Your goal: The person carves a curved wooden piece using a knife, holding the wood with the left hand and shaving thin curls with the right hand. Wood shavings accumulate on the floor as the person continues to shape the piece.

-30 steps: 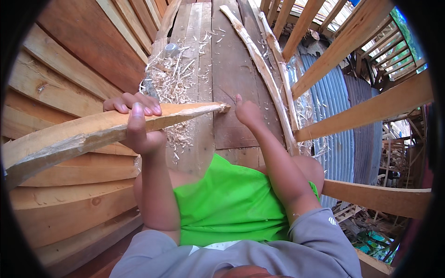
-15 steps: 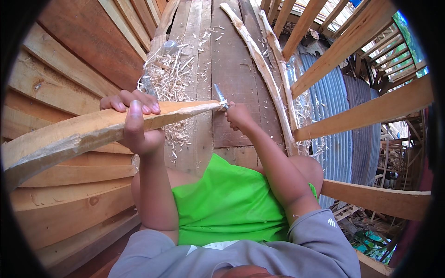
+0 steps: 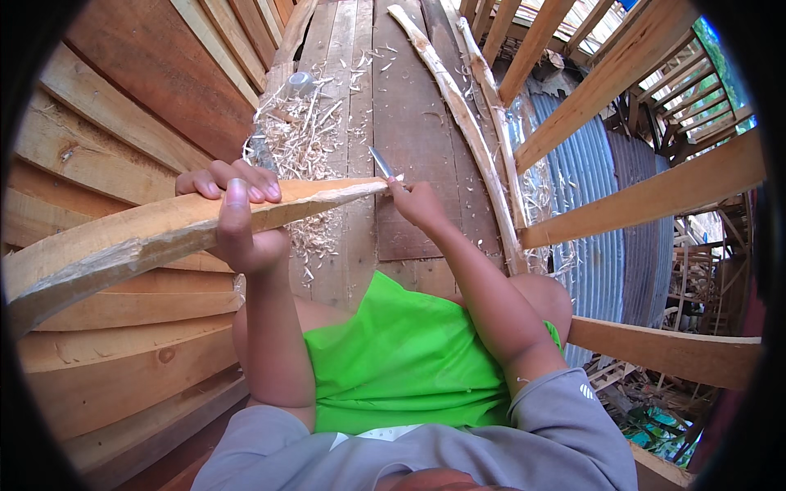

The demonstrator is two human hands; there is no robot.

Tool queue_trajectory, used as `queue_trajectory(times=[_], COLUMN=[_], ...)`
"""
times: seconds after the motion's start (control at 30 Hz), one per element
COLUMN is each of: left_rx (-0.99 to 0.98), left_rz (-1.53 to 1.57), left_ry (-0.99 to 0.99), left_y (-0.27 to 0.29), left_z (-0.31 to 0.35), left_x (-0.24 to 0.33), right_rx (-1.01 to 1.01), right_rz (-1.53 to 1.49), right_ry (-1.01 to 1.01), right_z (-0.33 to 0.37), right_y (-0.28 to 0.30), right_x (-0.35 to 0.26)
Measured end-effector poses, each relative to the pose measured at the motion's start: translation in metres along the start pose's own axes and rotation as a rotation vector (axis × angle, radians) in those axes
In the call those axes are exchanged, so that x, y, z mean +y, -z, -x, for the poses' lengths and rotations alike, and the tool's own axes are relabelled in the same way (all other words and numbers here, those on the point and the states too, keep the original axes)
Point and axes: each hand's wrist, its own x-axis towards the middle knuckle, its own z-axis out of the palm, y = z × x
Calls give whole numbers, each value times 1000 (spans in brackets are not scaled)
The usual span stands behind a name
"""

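Observation:
A long, curved piece of pale wood runs from the left edge to a narrow tip in the middle of the view. My left hand is closed around it, thumb on the near side and fingers over the far side. At the tip, my right hand grips a knife whose blade points up and to the left across the wood's end. The knife's handle is hidden inside my fist. The wood's near edge shows rough, pale cut facets.
Curly wood shavings lie heaped on the plank floor, beside a clear plastic container. Two long peeled poles lie to the right. A plank wall stands at left; slanted rails border the right side.
My right hand has shifted slightly right, and the knife blade now leans further left over the wood's tip. My left hand and the piece of wood have stayed almost still.

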Motion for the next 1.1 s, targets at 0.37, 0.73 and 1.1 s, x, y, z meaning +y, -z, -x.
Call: queue_trajectory(times=[0.37, 0.73, 1.1], left_rx=[12, 19, -23], left_rz=[-1, 15, 19], left_ry=[5, 8, 4], left_y=[-1, -1, 4], left_z=[0, 0, -1], left_x=[0, -1, 1], right_rx=[-535, 198, -232], right_rz=[-749, -1058, -337], right_ry=[-275, -259, 233], right_z=[0, -4, 42], right_y=[22, 42, 32], right_x=[-10, -11, -36])
